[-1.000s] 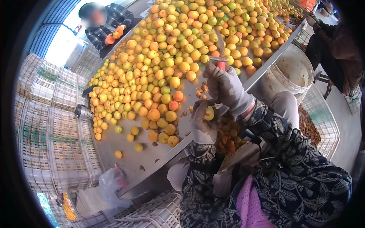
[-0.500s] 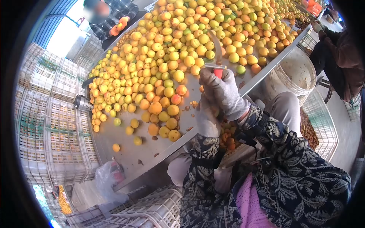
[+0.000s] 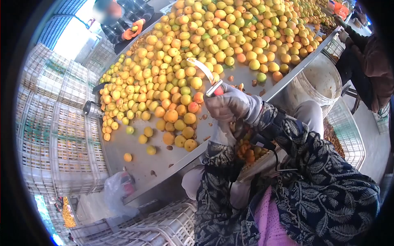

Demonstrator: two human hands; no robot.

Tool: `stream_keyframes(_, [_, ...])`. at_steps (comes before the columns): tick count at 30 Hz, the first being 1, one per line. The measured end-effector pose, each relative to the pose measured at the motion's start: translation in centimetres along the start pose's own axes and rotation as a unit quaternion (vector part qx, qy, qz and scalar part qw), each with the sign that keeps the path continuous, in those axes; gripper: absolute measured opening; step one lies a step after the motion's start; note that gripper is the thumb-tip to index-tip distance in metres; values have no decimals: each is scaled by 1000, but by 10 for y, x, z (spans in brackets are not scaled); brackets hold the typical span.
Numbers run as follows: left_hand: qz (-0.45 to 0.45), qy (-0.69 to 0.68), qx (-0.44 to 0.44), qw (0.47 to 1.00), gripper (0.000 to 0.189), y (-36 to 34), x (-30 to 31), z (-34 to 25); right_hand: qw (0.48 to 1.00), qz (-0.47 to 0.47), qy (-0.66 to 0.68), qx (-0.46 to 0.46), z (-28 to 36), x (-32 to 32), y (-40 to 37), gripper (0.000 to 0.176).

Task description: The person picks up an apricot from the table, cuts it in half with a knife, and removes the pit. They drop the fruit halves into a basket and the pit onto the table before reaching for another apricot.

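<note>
My right hand (image 3: 236, 103), in a pale, soiled glove, is closed round the red handle of a curved knife (image 3: 202, 67). The blade points up and left over the fruit. Just below, my gloved left hand (image 3: 222, 133) is raised against the right one, its fingers curled and mostly covered. Whatever it holds is hidden between the two hands. Beyond them, a big heap of yellow and orange apricots (image 3: 180, 76) covers much of the metal table (image 3: 117, 153). Under my hands, a container holds orange fruit pieces (image 3: 247, 151).
A raised metal rim (image 3: 283, 84) edges the table on my side. A white bucket (image 3: 318, 82) and a crate (image 3: 347, 131) stand right. Stacked plastic crates (image 3: 74, 143) fill the left; another crate (image 3: 164, 231) is below. A co-worker's gloved hands (image 3: 133, 30) hold fruit across the table.
My right hand has shifted left and down, and the knife blade has swung from nearly upright to leaning left. The left hand stays low beside it. Small fruit pieces now show on the table behind.
</note>
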State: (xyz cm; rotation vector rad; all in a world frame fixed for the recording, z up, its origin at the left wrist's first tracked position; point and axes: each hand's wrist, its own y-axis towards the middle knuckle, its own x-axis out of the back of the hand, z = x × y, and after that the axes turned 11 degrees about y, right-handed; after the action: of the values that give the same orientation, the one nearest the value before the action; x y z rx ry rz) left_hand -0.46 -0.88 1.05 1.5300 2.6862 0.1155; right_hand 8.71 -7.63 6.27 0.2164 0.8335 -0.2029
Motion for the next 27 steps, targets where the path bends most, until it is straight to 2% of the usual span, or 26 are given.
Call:
stream_keyframes(1, [5, 23, -15, 1000, 32, -2, -1, -1, 999, 12, 30, 10, -2, 4, 2, 14])
stream_keyframes(2, [9, 45, -29, 999, 32, -7, 4, -3, 993, -102, -61, 8, -2, 0, 1, 15])
stream_keyframes(3, [15, 68, -43, 997, 32, -9, -3, -2, 993, -103, -61, 11, -7, -5, 3, 15])
stream_keyframes(5, [24, 112, -69, 991, 33, -10, -9, -2, 932, -195, -244, 185, -18, -13, 8, 23])
stream_keyframes(7, [30, 156, -93, 983, 34, -10, -4, -3, 923, -214, -268, 174, -16, -15, 6, 26])
stream_keyframes(9, [36, 199, -122, 972, 35, -20, 3, -5, 971, -165, -150, 89, -9, -10, 2, 19])
stream_keyframes(10, [40, 221, -136, 965, 36, -19, 5, -6, 971, -165, -150, 90, -5, -7, 1, 19])
stream_keyframes(12, [47, 263, -163, 950, 36, -26, 9, -6, 999, -19, -24, 27, 2, -3, -1, 20])
stream_keyframes(13, [50, 285, -178, 941, 37, -26, 11, -7, 999, -17, -25, 29, 2, -2, -2, 20])
stream_keyframes(15, [55, 328, -204, 921, 38, -25, 12, -9, 995, 32, 99, 3, 0, 0, -3, 19])
stream_keyframes(17, [52, 350, -218, 910, 38, -23, 10, -20, 995, 67, 73, 7, 1, 7, 3, 18])
stream_keyframes(19, [25, 321, -15, 947, 35, -22, 3, -45, 988, -47, 116, 88, 0, 7, 11, 21])
stream_keyframes(20, [24, 322, -16, 946, 35, -9, 11, -18, 966, -142, 107, 189, 6, -5, 11, 23])
stream_keyframes(21, [199, -123, 12, 972, 36, 12, 26, 33, 949, -196, -22, 246, 17, -7, 8, 23])
stream_keyframes(22, [326, -540, 35, 775, 36, 24, 34, 61, 945, -213, -88, 234, 23, -4, 3, 22])
stream_keyframes(23, [321, -542, 34, 776, 36, 21, 30, 51, 936, -230, -153, 220, 27, 0, -4, 21])
stream_keyframes(24, [158, -458, 115, 867, 38, 16, 20, 27, 939, -259, -169, 151, 30, 1, -10, 14])
stream_keyframes(25, [-11, -351, 189, 917, 44, 14, 11, 8, 938, -258, -171, 153, 25, 13, -13, 14])
stream_keyframes(26, [-9, -352, 187, 917, 44, 12, 5, -1, 930, -206, -242, 184, 10, 32, -16, 14])
stream_keyframes(27, [-36, -268, 139, 953, 46, 10, -1, -8, 914, -152, -311, 211, 3, 26, -18, 22])
